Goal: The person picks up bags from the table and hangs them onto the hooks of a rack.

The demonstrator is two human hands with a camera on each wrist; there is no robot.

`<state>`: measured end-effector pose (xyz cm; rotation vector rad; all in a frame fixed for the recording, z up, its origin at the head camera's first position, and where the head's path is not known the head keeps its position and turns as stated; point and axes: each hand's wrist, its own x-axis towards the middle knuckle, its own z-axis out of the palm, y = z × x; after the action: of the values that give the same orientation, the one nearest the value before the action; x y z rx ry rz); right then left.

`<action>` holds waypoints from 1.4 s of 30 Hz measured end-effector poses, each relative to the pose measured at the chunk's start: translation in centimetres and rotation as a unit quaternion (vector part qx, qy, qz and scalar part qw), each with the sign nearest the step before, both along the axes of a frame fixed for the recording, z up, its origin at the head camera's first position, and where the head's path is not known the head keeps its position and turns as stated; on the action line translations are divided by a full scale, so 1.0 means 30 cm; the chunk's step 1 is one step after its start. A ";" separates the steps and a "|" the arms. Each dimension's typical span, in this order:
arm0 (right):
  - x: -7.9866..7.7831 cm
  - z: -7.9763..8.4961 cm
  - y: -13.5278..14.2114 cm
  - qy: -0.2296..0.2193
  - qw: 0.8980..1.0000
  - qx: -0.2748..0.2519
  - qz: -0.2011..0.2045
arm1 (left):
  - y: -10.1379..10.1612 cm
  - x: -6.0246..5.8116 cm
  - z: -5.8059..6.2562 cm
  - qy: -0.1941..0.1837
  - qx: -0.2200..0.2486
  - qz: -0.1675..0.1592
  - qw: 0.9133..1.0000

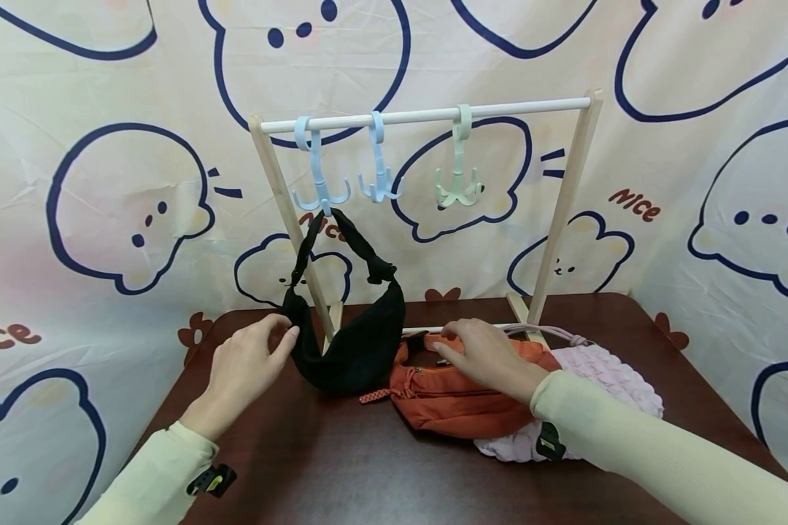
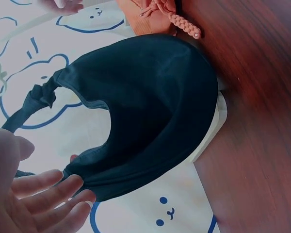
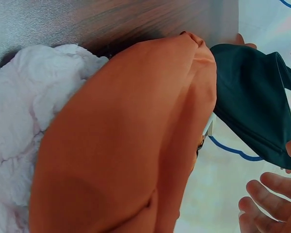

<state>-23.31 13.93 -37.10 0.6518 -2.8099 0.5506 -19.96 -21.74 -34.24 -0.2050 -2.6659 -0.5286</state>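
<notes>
A black shoulder bag (image 1: 357, 350) hangs by its knotted strap from the left blue hook hanger (image 1: 320, 175). Beside the bag's left edge is my left hand (image 1: 249, 364); its fingers (image 2: 63, 199) are loosely bent, and their tips overlap the cloth in the left wrist view. My right hand (image 1: 489, 354) is over an orange waist bag (image 1: 460, 401), fingers relaxed. In the right wrist view, those fingers (image 3: 269, 196) are apart from one another, with nothing held between them. Partly under the orange bag lies a pale pink, puffy quilted bag (image 1: 611, 375).
A wooden stand with a white rail (image 1: 427, 117) rises at the back of the dark brown table (image 1: 341, 467). Another blue hook hanger (image 1: 379, 164) and a green one (image 1: 460, 160) hang on it. Behind is a cartoon-printed cloth (image 1: 131, 211).
</notes>
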 end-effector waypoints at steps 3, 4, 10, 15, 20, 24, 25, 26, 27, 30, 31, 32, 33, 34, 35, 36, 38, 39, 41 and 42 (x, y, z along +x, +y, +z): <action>0.003 -0.006 0.008 0.002 1.000 0.001 0.000 | 0.009 0.004 -0.002 0.002 -0.001 -0.005 1.000; 0.005 -0.008 0.011 0.001 1.000 0.002 -0.001 | 0.013 0.005 -0.003 0.002 -0.002 -0.006 1.000; 0.014 -0.017 0.025 -0.009 1.000 0.001 -0.006 | 0.031 0.014 -0.010 0.003 -0.006 -0.015 1.000; 0.019 -0.024 0.034 -0.017 1.000 -0.003 -0.005 | 0.043 0.021 -0.018 0.002 -0.006 -0.018 1.000; 0.019 -0.032 0.045 -0.006 1.000 -0.011 0.003 | 0.057 0.027 -0.025 -0.007 -0.001 -0.023 1.000; 0.020 -0.037 0.054 -0.005 1.000 -0.014 0.006 | 0.074 0.024 -0.030 -0.007 -0.001 -0.029 1.000; 0.021 -0.038 0.055 -0.007 1.000 -0.015 0.006 | 0.079 0.023 -0.031 -0.006 -0.001 -0.031 0.999; 0.022 -0.041 0.058 -0.007 1.000 -0.016 0.007 | 0.084 0.021 -0.033 -0.004 -0.002 -0.033 0.999; 0.024 -0.042 0.059 -0.005 1.000 -0.016 0.005 | 0.089 0.020 -0.034 -0.004 -0.001 -0.036 0.999; 0.028 -0.049 0.062 0.004 1.000 -0.014 0.005 | 0.104 0.019 -0.038 -0.003 -0.001 -0.044 0.999; 0.029 -0.051 0.062 0.009 1.000 -0.013 0.005 | 0.108 0.019 -0.040 -0.004 -0.001 -0.047 0.999; 0.030 -0.053 0.063 0.012 1.000 -0.011 0.005 | 0.112 0.019 -0.041 -0.005 -0.001 -0.050 0.999; 0.031 -0.055 0.064 0.014 1.000 -0.009 0.004 | 0.116 0.020 -0.042 -0.005 -0.001 -0.052 0.999; 0.032 -0.057 0.065 0.016 1.000 -0.008 0.004 | 0.119 0.021 -0.043 -0.006 -0.002 -0.053 0.999; 0.032 -0.059 0.066 0.017 1.000 -0.007 0.005 | 0.123 0.022 -0.044 -0.007 -0.002 -0.054 0.999; 0.033 -0.060 0.066 0.019 1.000 -0.006 0.005 | 0.126 0.024 -0.045 -0.008 -0.002 -0.055 0.998; 0.035 -0.062 0.068 0.015 1.000 -0.008 0.005 | 0.131 0.026 -0.047 -0.012 -0.004 -0.055 0.998; 0.035 -0.062 0.069 0.013 1.000 -0.011 0.006 | 0.133 0.026 -0.048 -0.014 -0.004 -0.056 0.998; 0.036 -0.064 0.072 0.010 1.000 -0.014 0.008 | 0.137 0.027 -0.050 -0.017 -0.006 -0.056 0.998; 0.036 -0.066 0.073 0.010 1.000 -0.016 0.010 | 0.139 0.026 -0.052 -0.018 -0.007 -0.056 0.998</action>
<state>-22.23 16.14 -39.06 0.6759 -2.7733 0.5899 -19.17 -17.57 -35.80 -0.3541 -2.7053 -0.5540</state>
